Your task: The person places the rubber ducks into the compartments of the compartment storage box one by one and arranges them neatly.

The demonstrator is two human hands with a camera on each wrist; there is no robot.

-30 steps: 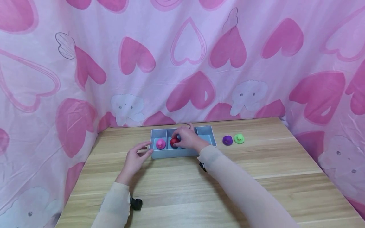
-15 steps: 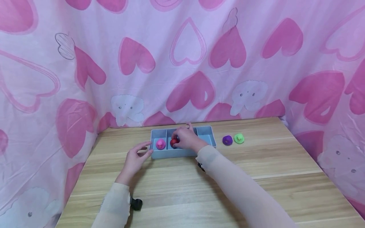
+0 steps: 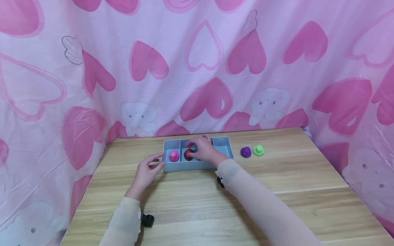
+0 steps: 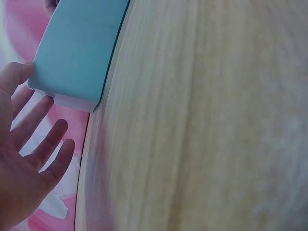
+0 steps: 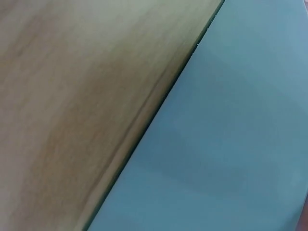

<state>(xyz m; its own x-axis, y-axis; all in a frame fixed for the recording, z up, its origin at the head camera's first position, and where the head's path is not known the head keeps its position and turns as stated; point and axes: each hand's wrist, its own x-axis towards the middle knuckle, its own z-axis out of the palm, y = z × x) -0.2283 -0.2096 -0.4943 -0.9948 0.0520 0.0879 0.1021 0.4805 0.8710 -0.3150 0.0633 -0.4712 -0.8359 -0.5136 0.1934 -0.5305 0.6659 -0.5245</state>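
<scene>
A blue-grey divided tray point(image 3: 189, 166) stands near the back of the table, its side filling much of the right wrist view. In its left compartment sits a pink duck point(image 3: 173, 155). My right hand point(image 3: 204, 149) reaches into the tray, thumb and fingers around a red duck-sized toy point(image 3: 188, 154) in the compartment beside it; the hand hides part of the toy and the tray's middle. My left hand point(image 3: 146, 173) touches the tray's left end with straight, spread fingers. In the left wrist view, thumb and index finger of the left hand point(image 4: 29, 163) meet the tray's corner point(image 4: 72, 57).
Right of the tray, a purple toy point(image 3: 246, 152) and a green duck point(image 3: 258, 150) stand side by side on the wooden table point(image 3: 191, 205). A pink heart-patterned curtain point(image 3: 172, 95) hangs behind the table and at both sides.
My right hand has shifted very slightly, and its fingers lie a little differently around the red toy, which stays in the same compartment. The left hand has not visibly moved.
</scene>
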